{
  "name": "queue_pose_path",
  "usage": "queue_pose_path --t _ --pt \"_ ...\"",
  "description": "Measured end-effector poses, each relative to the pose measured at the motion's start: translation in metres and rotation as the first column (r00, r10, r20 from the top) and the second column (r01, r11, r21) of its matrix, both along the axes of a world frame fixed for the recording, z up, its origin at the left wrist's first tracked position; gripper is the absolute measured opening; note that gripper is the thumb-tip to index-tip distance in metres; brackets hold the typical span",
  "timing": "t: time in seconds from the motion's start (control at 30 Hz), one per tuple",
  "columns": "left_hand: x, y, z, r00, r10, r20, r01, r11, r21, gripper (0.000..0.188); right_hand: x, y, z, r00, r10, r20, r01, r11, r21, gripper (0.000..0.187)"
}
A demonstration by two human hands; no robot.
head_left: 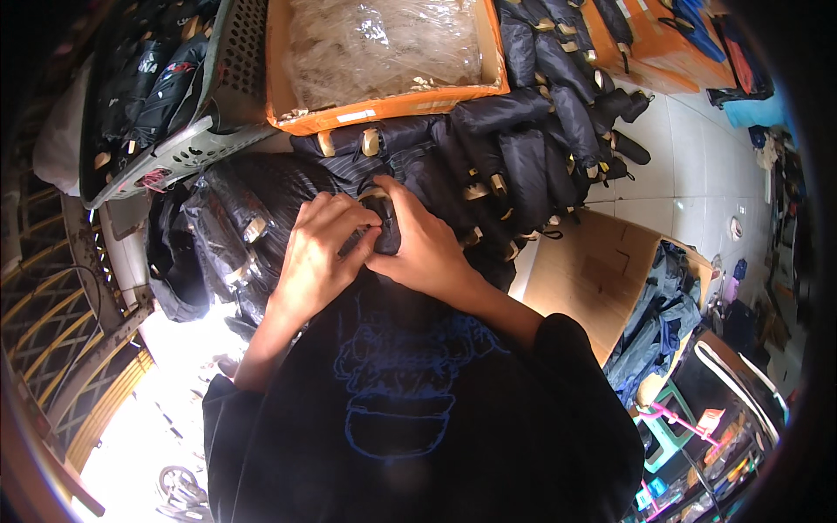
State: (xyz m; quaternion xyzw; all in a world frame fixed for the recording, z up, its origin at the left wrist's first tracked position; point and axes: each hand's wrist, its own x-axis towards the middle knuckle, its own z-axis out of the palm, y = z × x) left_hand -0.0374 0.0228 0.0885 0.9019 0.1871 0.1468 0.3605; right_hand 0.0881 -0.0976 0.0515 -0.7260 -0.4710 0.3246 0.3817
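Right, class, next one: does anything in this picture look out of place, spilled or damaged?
The black bundles look untidy: they lie heaped at differing angles, some jutting over the pale floor tiles. A small pale object also lies apart on those tiles. No clear damage shows.

Left hand [324, 248] and right hand [422, 247] curl close together.

The left hand [323, 248] and right hand [425, 246] hide much of the dark bundle [387, 235]. The top edge cuts off the orange box [401, 111] and gray basket [241, 52]. Glare hides the lower-left ground [161, 383].
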Motion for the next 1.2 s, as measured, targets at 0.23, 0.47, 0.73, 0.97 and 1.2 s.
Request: queue_pose_path --t 0.23,0.47,0.73,0.97,1.2 --pt "-0.007 0.000 -0.005 0.998 0.059 -0.024 -0.062 0.987 -0.147 0.016 -0.003 0.003 -0.002 0.999 0.017 -0.031 -0.018 0.999 -0.051 0.095" --pt "-0.021 0.006 -0.002 0.991 0.054 -0.120 -0.105 0.878 -0.467 0.015 -0.007 0.004 -0.029 0.962 0.060 -0.267 -0.044 0.997 0.064 0.088" --pt "-0.025 0.020 0.017 0.955 -0.152 -0.256 0.180 0.980 0.088 0.014 0.004 0.017 -0.026 0.879 0.313 -0.360 -0.329 0.944 0.017 0.072" --pt "-0.034 0.023 0.003 0.959 -0.200 -0.202 0.160 0.967 -0.196 0.014 0.010 0.019 -0.031 0.781 0.361 -0.509 -0.449 0.892 -0.057 0.070" --pt "-0.053 0.022 -0.009 0.958 -0.209 -0.198 0.125 0.920 -0.370 0.018 0.006 0.017 -0.037 0.715 0.408 -0.567 -0.499 0.867 -0.005 0.070"
